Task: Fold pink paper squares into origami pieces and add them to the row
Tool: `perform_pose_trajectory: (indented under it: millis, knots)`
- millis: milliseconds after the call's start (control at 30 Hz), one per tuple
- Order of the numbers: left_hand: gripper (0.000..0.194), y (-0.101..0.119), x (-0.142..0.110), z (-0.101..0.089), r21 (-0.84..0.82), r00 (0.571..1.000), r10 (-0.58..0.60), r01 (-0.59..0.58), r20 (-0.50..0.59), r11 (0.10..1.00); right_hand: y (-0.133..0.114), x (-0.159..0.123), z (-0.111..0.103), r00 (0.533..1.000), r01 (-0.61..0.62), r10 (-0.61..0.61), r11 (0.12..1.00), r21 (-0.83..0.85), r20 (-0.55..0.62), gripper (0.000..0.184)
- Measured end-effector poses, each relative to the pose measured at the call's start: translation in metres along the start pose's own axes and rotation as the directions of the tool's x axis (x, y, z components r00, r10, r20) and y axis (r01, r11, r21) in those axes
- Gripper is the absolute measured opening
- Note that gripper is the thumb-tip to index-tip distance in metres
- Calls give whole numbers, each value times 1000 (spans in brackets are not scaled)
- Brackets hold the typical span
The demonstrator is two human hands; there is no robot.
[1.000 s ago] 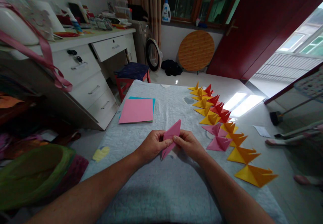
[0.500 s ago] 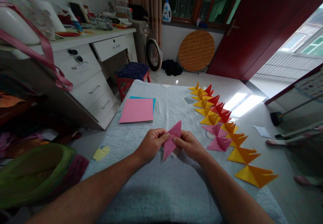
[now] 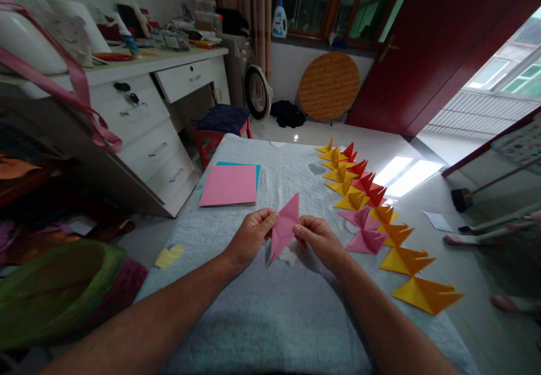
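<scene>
Between my hands, above the cloth-covered table [image 3: 253, 318], is a pink folded origami paper [image 3: 285, 224], a narrow diamond with one point up and one down. My left hand [image 3: 252, 234] pinches its left edge between thumb and fingers. My right hand [image 3: 320, 238] grips the right edge the same way, thumb on the near face. To the right lie two pink folded paper cranes [image 3: 367, 240]. Rows of yellow paper cranes [image 3: 408, 259] and red paper cranes [image 3: 374, 188] run along the table's right side.
A stack of square paper [image 3: 230, 185], pink on top with blue below, lies at the left. A red stool [image 3: 222, 121] stands beyond the table's far left corner. White drawers [image 3: 147, 138] and a green-lined bin [image 3: 63, 290] are on the left.
The pink folded paper has moved slightly up and left with my hands. My right thumb has slid from its middle out to its right edge.
</scene>
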State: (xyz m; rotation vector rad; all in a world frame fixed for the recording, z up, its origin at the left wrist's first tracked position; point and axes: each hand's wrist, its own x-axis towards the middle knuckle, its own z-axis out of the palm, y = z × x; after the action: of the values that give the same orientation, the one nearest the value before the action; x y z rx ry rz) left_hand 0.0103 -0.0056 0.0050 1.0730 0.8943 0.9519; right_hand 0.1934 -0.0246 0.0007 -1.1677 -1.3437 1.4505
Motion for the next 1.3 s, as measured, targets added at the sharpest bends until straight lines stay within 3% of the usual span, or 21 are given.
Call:
perform_pose_trajectory:
  millis: [133, 333, 533, 700, 800, 900, 1000, 1100, 1200, 1300]
  knots:
    - [36, 0, -1, 2, -153, 992, -60, 77, 113, 985, 5, 1, 2, 996, -15, 23, 996, 88, -88, 41]
    - [28, -4, 0, -2, -40, 992, -86, 90, 89, 995, 5, 2, 3, 995, 11, 4, 988, 151, -102, 33]
    - [19, 0, -1, -3, 120, 997, -37, 29, 66, 992, 4, 3, -2, 975, 96, -38, 961, 260, -220, 30]
    - [25, -2, 5, -7, -72, 985, 66, -79, -159, 994, 1, 3, -6, 973, 80, 12, 922, 379, -232, 32]
    - [30, -4, 9, -10, -236, 972, 31, -87, -232, 968, 1, 3, -3, 976, 70, 32, 892, 447, -216, 32]
    - [31, -6, 8, -8, -343, 978, -23, -51, -208, 938, 2, 4, 1, 980, 67, 35, 869, 489, -196, 33]
    - [31, -7, 6, -3, -350, 995, -46, 12, -89, 936, 6, 4, 6, 985, 48, 47, 849, 527, -166, 34]
    - [32, -9, 4, 1, -333, 998, -54, 45, -18, 942, 8, 2, 9, 998, -21, 52, 865, 501, -47, 34]
    - [34, -9, 5, 1, -327, 996, -39, 12, -75, 945, 8, -1, 10, 996, -54, 29, 944, 325, 82, 31]
    - [47, -9, 6, -3, -249, 994, -24, -3, -107, 968, 6, -3, 8, 997, 72, -73, 990, 124, 7, 26]
